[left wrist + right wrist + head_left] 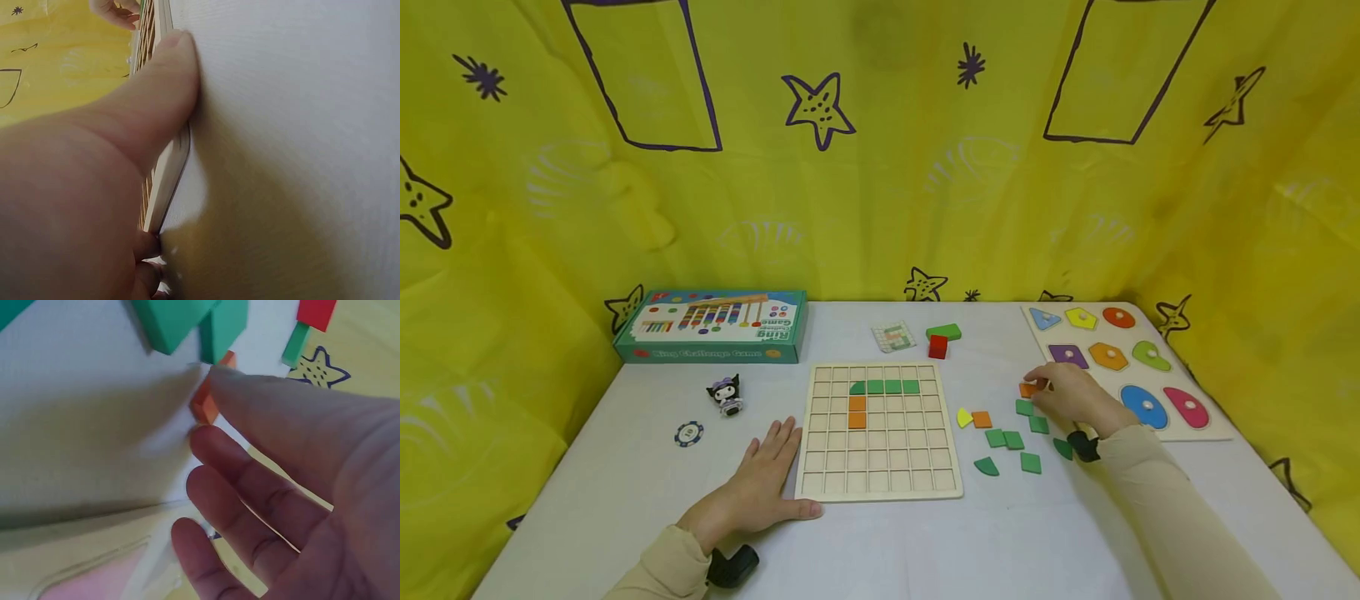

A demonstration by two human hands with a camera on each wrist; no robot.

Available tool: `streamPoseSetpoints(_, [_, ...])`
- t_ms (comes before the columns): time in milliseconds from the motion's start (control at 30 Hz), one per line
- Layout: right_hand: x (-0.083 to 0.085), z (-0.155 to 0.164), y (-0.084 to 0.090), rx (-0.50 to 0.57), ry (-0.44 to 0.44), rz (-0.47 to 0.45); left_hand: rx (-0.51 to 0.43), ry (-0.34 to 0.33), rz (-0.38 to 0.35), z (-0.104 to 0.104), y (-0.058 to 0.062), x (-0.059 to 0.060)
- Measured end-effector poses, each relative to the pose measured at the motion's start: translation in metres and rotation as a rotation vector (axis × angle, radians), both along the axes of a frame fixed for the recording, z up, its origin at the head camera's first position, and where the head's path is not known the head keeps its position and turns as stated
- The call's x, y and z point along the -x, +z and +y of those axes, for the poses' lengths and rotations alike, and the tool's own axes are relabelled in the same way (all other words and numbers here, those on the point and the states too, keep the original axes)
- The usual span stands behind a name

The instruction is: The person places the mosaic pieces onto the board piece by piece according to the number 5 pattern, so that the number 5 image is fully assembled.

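A wooden grid board lies on the table with a green row along its upper part and two orange square tiles below the row's left end. Flat on the table, my left hand rests against the board's left edge, its thumb at the near corner. To the board's right, my right hand pinches an orange square tile between thumb and index finger, down at the table. Near it lie loose green square tiles, green quarter-round tiles, another orange tile and a yellow piece.
At back left lies a Ring Challenge Game box, with a small figurine and a poker chip before it. Behind the board are a pattern card, a red block and a green block. A knobbed shape puzzle lies right.
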State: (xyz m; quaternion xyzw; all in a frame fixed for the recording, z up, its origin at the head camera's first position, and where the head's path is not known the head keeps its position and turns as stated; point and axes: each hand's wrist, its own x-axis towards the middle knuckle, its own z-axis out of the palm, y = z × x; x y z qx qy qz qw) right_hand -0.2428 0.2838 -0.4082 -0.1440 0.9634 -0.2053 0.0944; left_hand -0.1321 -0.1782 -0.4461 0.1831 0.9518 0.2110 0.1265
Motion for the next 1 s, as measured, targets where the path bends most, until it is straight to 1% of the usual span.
streamPoseSetpoints(167, [0.007,-0.002,-0.006,-0.023,-0.026,-0.023,-0.009,-0.001,-0.003,-0.001,-0.001,0.0])
streamPoseSetpoints(300, [0.01,-0.005,-0.011,-0.027,-0.053,-0.017,-0.015,-0.003,-0.002,-0.001,0.0,0.0])
streamPoseSetpoints(367, [0.008,-0.011,-0.01,0.011,-0.072,-0.015,-0.014,-0.001,-0.001,-0.001,0.0,0.0])
streamPoseSetpoints(433, [0.006,-0.022,-0.008,0.072,-0.067,0.019,-0.014,0.002,-0.001,-0.002,-0.001,0.0])
streamPoseSetpoints(467, [0.004,-0.03,-0.007,0.111,-0.056,0.041,-0.014,0.004,0.0,-0.002,-0.002,0.0])
streamPoseSetpoints(533, [-0.001,-0.049,-0.006,0.191,-0.003,0.083,-0.012,0.005,0.001,-0.002,-0.002,0.0])
streamPoseSetpoints(600, [-0.006,-0.071,-0.007,0.243,0.081,0.133,-0.013,0.005,0.002,-0.002,-0.002,0.0])
streamPoseSetpoints(667, [-0.011,-0.094,-0.007,0.267,0.152,0.151,-0.011,0.003,0.001,-0.002,-0.002,0.0])
streamPoseSetpoints(767, [-0.016,-0.129,-0.006,0.251,0.208,0.144,-0.003,0.001,-0.002,-0.001,-0.003,0.001])
streamPoseSetpoints(867, [-0.019,-0.159,-0.006,0.185,0.243,0.14,0.007,0.005,-0.004,-0.001,-0.003,0.001])
streamPoseSetpoints(1000, [-0.019,-0.186,-0.008,0.109,0.299,0.14,-0.005,0.007,-0.006,-0.001,-0.001,0.001])
